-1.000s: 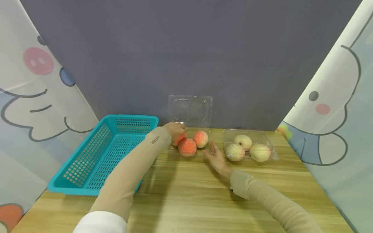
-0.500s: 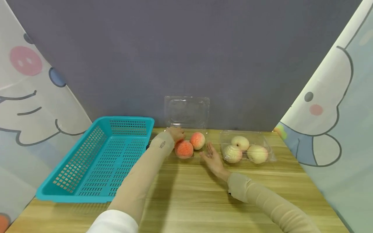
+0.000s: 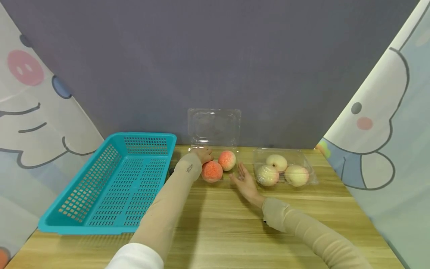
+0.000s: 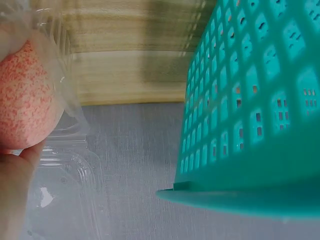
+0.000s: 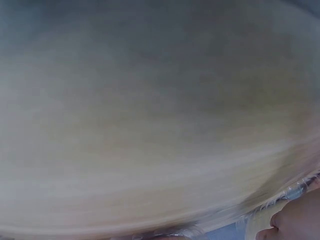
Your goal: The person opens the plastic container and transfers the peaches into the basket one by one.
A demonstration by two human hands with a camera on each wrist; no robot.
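A clear plastic clamshell box (image 3: pixel 214 127) stands with its lid raised against the grey wall. In its base, a red-orange peach (image 3: pixel 212 172) sits at the front and a paler peach (image 3: pixel 227 160) behind it to the right. My left hand (image 3: pixel 202 154) reaches into the left side, gripping a third pink-speckled peach (image 4: pixel 27 100); this one is hidden behind the hand in the head view. Beside the box's right side, my right hand (image 3: pixel 246 186) holds its fingers extended, nothing in its grasp. The right wrist view is mostly blurred, with fingers at its lower right.
On the left stands a turquoise slotted basket (image 3: pixel 80 228), its side wall close to my left forearm. A second clear box (image 3: pixel 305 160) with three pale peaches sits right of my right hand. The grey wall (image 3: pixel 215 67) bounds the wooden table (image 3: pixel 228 231) at the back.
The head view has shifted slightly. My left hand has settled lower into the box's left side with its peach, now hidden in the head view. The right hand stays beside the box.
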